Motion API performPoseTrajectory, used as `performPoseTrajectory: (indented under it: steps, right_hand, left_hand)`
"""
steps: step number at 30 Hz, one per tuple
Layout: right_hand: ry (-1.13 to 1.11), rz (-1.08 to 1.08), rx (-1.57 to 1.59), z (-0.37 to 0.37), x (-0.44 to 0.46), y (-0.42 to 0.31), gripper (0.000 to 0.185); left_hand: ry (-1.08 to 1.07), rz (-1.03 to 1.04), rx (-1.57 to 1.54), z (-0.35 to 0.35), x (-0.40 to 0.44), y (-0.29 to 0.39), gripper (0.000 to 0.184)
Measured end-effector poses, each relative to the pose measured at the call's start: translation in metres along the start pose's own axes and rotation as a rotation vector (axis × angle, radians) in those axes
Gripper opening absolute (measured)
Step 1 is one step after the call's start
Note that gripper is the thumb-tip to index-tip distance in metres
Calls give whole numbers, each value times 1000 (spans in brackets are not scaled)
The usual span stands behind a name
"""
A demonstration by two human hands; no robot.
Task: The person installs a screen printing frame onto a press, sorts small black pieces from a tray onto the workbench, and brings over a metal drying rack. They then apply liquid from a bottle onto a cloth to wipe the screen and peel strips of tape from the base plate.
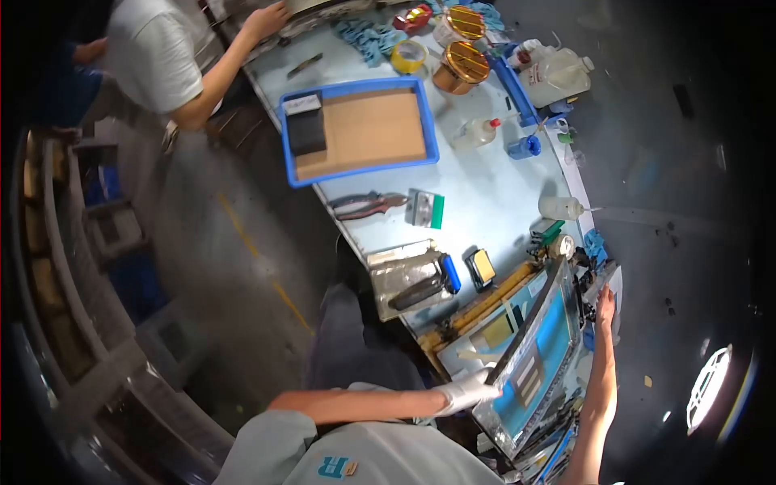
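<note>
1. In the head view, your framed screen [529, 376] sits at the near end of the tabletop [501, 190]. Its long axis slants from the tabletop's left edge towards its right edge, one short end pointing at you, the other away.
2. Your left hand [470, 393], in a white glove, grasps the framed screen at its near-left corner.
3. Your right hand [605, 307] is by the tabletop's right edge, just beside the screen's far end; whether its fingers are clenched or loose, I cannot tell.
4. Along the tabletop's left edge you have a metal tray [386, 280], then pliers [368, 204] with their nose towards the right edge, then a blue tray [431, 121].
5. Near the right edge stand a white bottle [560, 208] and a blue cup [524, 146].
6. Another person's hand [269, 18] is near the tabletop's far-left corner.
</note>
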State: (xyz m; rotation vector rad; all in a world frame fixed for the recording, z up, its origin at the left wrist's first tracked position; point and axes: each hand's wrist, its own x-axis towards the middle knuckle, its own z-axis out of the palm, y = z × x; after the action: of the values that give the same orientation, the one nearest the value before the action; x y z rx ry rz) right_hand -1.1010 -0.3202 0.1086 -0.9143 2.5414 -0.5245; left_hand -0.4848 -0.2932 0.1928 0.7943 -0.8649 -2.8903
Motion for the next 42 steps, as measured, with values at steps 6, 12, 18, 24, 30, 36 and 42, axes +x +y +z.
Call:
performPoseTrajectory:
  steps: [6, 12, 18, 24, 30, 36, 42]
  right_hand:
    - [-161, -96, -278, 15, 69, 7, 91]
    - [-163, 284, 360, 18, 36, -50, 93]
    - [-189, 212, 562, 32, 34, -58, 86]
    - [-17, 281, 219, 50, 58, -48, 80]
    - [-104, 263, 42, 44, 59, -44, 81]
    - [-106, 345, 468, 45, 53, -51, 81]
    - [-228, 336, 600, 37, 51, -43, 85]
  left_hand:
    - [-27, -116, 209, -16, 51, -58, 72]
    - [-33, -43, 63, -4, 35, -36, 72]
    - [15, -134, 117, 14, 31, -42, 75]
    - [83, -51, -175, 28, 30, -62, 50]
    - [106, -92, -294, 35, 29, -62, 47]
    - [170, -82, -275, 42, 28, -61, 46]
    - [148, -95, -170, 38, 26, -52, 34]
